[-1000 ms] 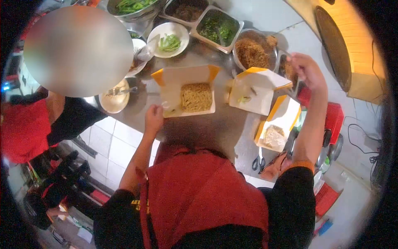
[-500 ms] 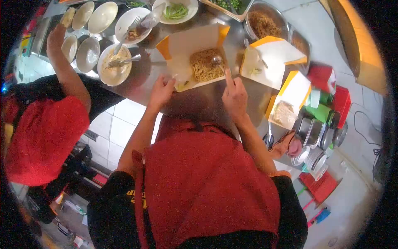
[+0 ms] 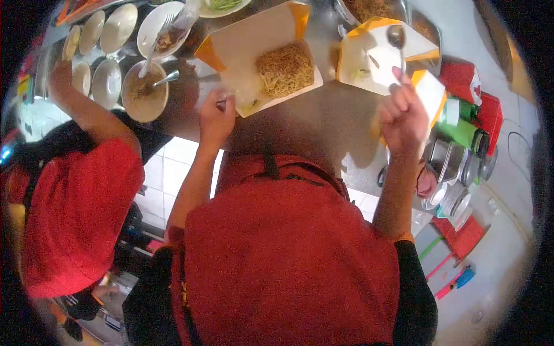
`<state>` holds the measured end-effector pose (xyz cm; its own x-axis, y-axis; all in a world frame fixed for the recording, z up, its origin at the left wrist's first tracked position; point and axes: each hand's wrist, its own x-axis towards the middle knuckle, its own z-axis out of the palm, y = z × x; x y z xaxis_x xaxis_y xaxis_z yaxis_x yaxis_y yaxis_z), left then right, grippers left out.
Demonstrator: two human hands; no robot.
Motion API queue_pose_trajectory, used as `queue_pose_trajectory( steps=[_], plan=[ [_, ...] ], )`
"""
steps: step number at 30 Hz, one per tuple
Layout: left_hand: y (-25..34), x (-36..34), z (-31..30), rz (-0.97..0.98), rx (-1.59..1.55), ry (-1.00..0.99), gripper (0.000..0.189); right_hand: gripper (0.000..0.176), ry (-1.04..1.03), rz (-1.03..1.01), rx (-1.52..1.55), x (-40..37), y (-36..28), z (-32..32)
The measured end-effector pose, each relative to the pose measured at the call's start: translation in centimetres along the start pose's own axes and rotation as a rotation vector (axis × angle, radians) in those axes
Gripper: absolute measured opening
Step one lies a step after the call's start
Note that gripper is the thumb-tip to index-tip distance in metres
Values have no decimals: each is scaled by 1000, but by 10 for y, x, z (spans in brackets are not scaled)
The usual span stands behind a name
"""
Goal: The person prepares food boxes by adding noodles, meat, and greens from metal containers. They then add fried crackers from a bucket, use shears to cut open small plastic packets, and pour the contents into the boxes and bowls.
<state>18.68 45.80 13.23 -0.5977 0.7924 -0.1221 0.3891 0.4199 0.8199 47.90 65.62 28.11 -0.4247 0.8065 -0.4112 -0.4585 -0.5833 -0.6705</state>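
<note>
Holding a spoon (image 3: 398,52), the right grip (image 3: 402,112) is closed in a fist about the handle's near end. The spoon's long axis runs straight away from the person, with its bowl at the far end over a second open box (image 3: 369,72). The noodle box (image 3: 254,40), with noodles (image 3: 284,69) in it, lies on the table (image 3: 306,127) to the left of the right grip and apart from it. The left grip (image 3: 214,120) is the nearer, curled at the box's near corner and seemingly pinching its edge. Half a second ago the right grip stood at the noodle box with the spoon in the noodles; it has since lifted away to the right.
</note>
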Motion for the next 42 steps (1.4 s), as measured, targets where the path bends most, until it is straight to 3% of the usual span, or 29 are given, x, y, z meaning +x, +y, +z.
queue_pose_trajectory(
  steps=[1,3,5,8,10,16,18,19,25,27,29,32,34,36,38,40,42],
  plan=[
    [15,-1,-4,58,43,86,25,37,9,10,-120,-3,-14,0],
    [29,-2,-6,46,93,73,25,36,26,21,-228,-12,-18,-1],
    [28,0,-5,32,143,68,25,39,56,-3,-1192,-17,-1,9],
    [8,1,1,14,56,-19,29,50,-176,-311,-1776,-17,70,8],
    [4,-3,1,-106,-16,-75,32,52,-56,-56,-1870,-18,99,28],
    [-1,-1,2,49,55,-66,30,56,-169,104,-1714,-25,128,42],
    [2,-2,4,-26,-46,-84,29,55,-152,145,-1704,-25,131,38],
    [3,-2,4,-106,-150,-89,28,55,-156,106,-1703,-25,132,34],
    [8,2,-8,-19,8,-206,29,53,-37,-1,-1785,-17,109,30],
    [7,2,-5,-40,-96,-181,28,52,-23,-13,-1882,-11,96,37],
    [-2,0,-2,-126,-217,-141,28,51,-179,-36,-1754,-22,83,60],
    [-27,-4,5,-24,-122,-47,28,50,-370,-50,-1834,-10,108,58],
    [-5,-1,2,8,-86,-64,30,51,-290,-69,-1929,0,111,40],
    [-2,1,-3,-216,-162,-152,32,49,-335,-285,-1737,4,87,24],
    [-2,2,-6,-169,-136,-151,33,46,-384,-394,-1534,15,22,38],
    [-10,1,-9,-118,-104,-158,35,38,-174,-183,-1426,30,-52,55],
    [-24,0,-3,-91,-185,-84,36,27,-138,-437,-1569,71,-112,66]
  ],
)
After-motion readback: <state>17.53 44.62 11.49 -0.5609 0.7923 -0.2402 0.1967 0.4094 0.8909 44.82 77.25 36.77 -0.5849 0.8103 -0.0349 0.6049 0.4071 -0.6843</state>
